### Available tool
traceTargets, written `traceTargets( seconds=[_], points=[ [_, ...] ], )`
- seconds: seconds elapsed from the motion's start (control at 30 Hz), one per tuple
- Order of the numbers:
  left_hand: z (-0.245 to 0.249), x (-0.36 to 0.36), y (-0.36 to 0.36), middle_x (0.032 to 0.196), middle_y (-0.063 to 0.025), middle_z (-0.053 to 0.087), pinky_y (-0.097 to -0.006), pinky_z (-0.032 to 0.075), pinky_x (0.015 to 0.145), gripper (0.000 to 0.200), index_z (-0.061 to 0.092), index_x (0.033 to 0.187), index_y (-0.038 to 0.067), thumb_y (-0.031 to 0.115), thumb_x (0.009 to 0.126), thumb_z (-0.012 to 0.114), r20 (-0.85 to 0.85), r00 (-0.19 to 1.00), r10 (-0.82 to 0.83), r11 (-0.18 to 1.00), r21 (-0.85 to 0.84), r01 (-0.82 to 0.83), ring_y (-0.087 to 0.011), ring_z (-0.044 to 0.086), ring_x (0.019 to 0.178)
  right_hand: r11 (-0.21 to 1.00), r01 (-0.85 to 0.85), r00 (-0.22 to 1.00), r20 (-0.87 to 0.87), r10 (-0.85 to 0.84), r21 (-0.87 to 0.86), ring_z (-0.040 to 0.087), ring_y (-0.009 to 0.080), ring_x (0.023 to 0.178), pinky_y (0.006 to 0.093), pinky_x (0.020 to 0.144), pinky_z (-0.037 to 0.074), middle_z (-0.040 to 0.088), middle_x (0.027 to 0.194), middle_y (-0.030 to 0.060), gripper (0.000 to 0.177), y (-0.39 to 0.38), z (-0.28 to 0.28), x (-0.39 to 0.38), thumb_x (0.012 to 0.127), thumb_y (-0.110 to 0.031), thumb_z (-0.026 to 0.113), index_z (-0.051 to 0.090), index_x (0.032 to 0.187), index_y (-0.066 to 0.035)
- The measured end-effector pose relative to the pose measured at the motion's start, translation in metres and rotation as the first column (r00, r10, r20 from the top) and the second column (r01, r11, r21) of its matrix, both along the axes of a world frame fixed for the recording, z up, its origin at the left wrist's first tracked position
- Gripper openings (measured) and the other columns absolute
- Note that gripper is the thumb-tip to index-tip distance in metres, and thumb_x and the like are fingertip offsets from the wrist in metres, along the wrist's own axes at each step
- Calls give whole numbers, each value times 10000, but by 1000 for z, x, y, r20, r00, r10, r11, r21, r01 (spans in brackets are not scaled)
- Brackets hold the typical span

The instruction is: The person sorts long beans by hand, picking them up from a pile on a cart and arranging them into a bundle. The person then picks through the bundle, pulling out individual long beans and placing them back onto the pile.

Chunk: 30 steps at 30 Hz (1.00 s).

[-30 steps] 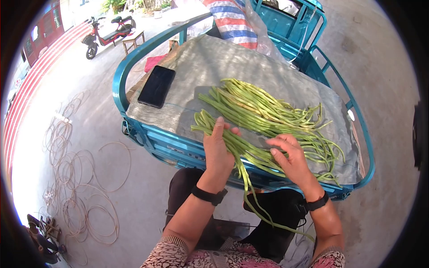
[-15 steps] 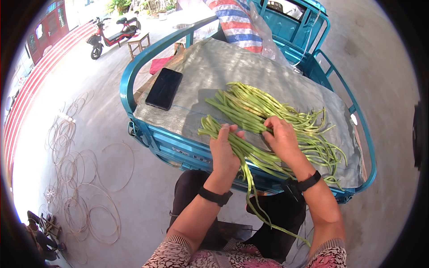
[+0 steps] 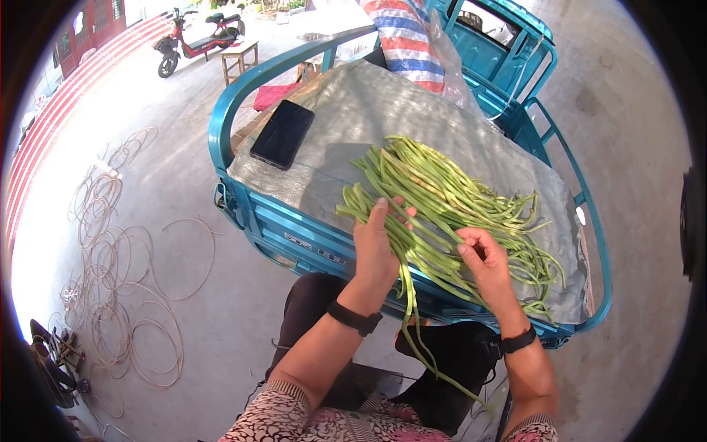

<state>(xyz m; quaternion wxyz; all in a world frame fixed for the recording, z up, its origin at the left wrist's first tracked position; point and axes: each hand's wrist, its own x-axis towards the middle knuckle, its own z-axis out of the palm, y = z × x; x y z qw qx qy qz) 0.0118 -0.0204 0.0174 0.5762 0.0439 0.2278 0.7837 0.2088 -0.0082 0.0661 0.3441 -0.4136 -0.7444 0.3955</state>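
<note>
My left hand [image 3: 377, 250] is closed around a bunch of long green beans [image 3: 431, 259] near its left ends. A few of these beans hang down over the cart's edge past my knees. My right hand [image 3: 487, 264] pinches one or more long beans between thumb and fingertips, just right of that bunch. Behind both hands a larger pile of long beans [image 3: 453, 179] lies on a grey woven sheet [image 3: 368, 103], its thin ends spreading to the right. Each wrist wears a black band.
The sheet covers the bed of a blue cart [image 3: 294, 247] with raised side rails. A black phone [image 3: 283, 135] lies at its left. Behind is a striped bag [image 3: 409, 44]. Coiled wire [image 3: 110, 295] is on the ground left; a red scooter [image 3: 199, 46] and wooden stool [image 3: 239, 55] stand beyond.
My right hand has moved right and toward me, drawing beans away from the pile. My left hand keeps its hold on the bunch. The view has shifted slightly.
</note>
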Motion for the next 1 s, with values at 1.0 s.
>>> traceTargets(
  seconds=[1.0],
  points=[
    [8, -4, -3, 1088, -57, 643, -326, 533, 772, 332, 567, 1166, 32, 305, 980, 600, 39, 996, -77, 994, 82, 74, -172, 609, 958, 892, -147, 939, 343, -9, 427, 597, 307, 910, 380, 829, 473, 651, 971, 126, 229, -8, 6, -10, 865, -127, 692, 691, 1077, -40]
  ],
)
